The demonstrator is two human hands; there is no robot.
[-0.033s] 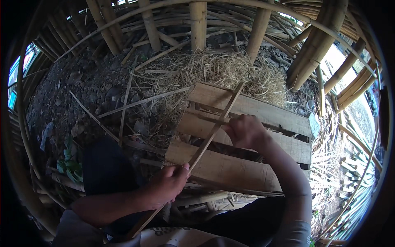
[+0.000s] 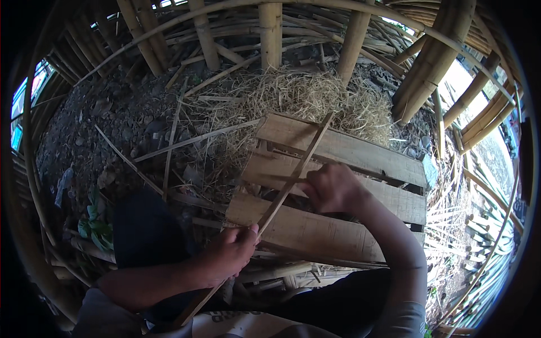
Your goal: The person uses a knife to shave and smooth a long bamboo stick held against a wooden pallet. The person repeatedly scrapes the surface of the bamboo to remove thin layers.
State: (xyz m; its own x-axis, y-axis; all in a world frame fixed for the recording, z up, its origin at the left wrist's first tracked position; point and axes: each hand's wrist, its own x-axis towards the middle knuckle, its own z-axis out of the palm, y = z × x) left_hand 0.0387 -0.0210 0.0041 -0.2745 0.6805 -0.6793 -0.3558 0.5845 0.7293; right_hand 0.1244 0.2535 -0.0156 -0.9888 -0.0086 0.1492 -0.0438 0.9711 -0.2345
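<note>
A long, narrow bamboo strip (image 2: 286, 190) runs slantwise from near my lap to the far part of a slatted wooden board (image 2: 315, 228). My left hand (image 2: 234, 253) is closed around the strip's lower part, at the board's near left corner. Farther up, my right hand (image 2: 332, 187) is closed on a knife (image 2: 276, 179), its handle hidden in the fist. The thin blade points left and crosses the strip; I cannot tell how deep its edge sits. Pale shavings or fibres (image 2: 310, 93) lie heaped just beyond the board.
Upright bamboo posts (image 2: 271, 39) stand along the far side, with a thick one (image 2: 434, 62) at the right. Loose bamboo strips (image 2: 197, 139) lie on the dark, stony ground at left. Many cut bamboo lengths (image 2: 490, 248) are piled at right. A green plant (image 2: 97, 225) grows at left.
My right hand and the knife have moved toward me along the strip, with the blade lower across it. The left hand and the strip have stayed in place.
</note>
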